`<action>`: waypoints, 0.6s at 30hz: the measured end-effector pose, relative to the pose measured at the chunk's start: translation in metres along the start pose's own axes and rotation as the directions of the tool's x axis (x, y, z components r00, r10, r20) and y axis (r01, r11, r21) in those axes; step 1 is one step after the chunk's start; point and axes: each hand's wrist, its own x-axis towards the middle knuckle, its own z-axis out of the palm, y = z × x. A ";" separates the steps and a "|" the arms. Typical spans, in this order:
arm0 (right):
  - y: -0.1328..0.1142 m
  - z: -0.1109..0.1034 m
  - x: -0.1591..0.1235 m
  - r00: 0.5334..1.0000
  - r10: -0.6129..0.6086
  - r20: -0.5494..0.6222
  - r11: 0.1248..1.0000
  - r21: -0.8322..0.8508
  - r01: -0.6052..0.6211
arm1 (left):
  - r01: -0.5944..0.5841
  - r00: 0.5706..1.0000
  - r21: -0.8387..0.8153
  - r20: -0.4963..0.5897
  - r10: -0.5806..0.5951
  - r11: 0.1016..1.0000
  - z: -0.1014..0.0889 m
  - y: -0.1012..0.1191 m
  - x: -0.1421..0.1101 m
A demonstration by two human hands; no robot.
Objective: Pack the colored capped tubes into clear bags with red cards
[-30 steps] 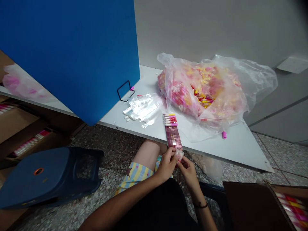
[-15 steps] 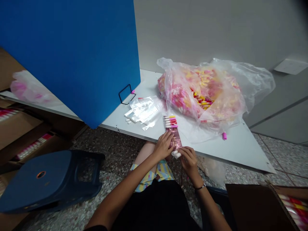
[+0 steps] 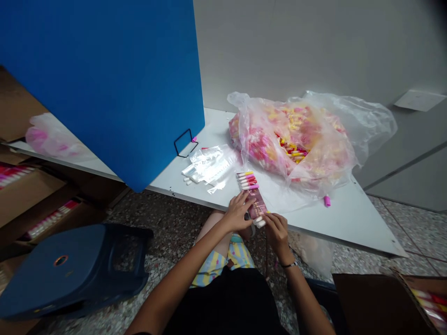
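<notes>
Pressing on a pink-printed clear packet (image 3: 256,207), the person's left hand (image 3: 239,212) lies across it, the grip spread and the fingers (image 3: 244,200) fanned over its face. The right hand (image 3: 277,234) sits at the packet's near end with its grip pressed together, though whether it pinches the plastic or the white pen ends (image 3: 260,224) poking out is hard to tell (the fingers hide most of that corner). The packet lies at the edge of the white counter (image 3: 344,223), and a row of colour-capped felt-tip pens (image 3: 247,180) sticks out of its far end. A flat, even press from the left should keep the pens parallel, while fingertip work close to the end should spare the thin plastic from creasing.

Beyond the hands, a large clear plastic bag (image 3: 296,139) sits heaped with pens, with a loose pink cap (image 3: 327,200) just beside it. A small pile of clear bags (image 3: 209,165) lies near a black wire stand (image 3: 185,144) at the foot of a blue partition (image 3: 98,83). Below, a dark blue stool (image 3: 63,274) rests on the speckled floor (image 3: 167,218), and a cardboard box of pens (image 3: 428,302) sits at lower right.
</notes>
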 end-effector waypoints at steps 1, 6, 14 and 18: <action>0.005 -0.001 -0.001 1.000 0.009 -0.001 0.999 -0.034 -0.009 | -0.009 0.999 0.010 0.031 0.008 1.000 -0.002 0.000 0.000; 0.019 -0.003 -0.003 0.995 0.093 -0.024 0.981 -0.166 -0.096 | -0.041 0.995 0.023 0.094 0.039 0.999 -0.004 0.002 0.005; 0.015 -0.012 0.007 0.971 0.179 0.158 0.960 -0.242 -0.137 | -0.053 0.998 -0.022 0.043 0.054 0.998 0.006 0.012 0.011; 0.020 -0.016 -0.001 0.971 0.138 0.197 0.971 -0.218 -0.094 | -0.067 0.997 -0.020 0.038 0.068 0.998 0.008 0.015 0.012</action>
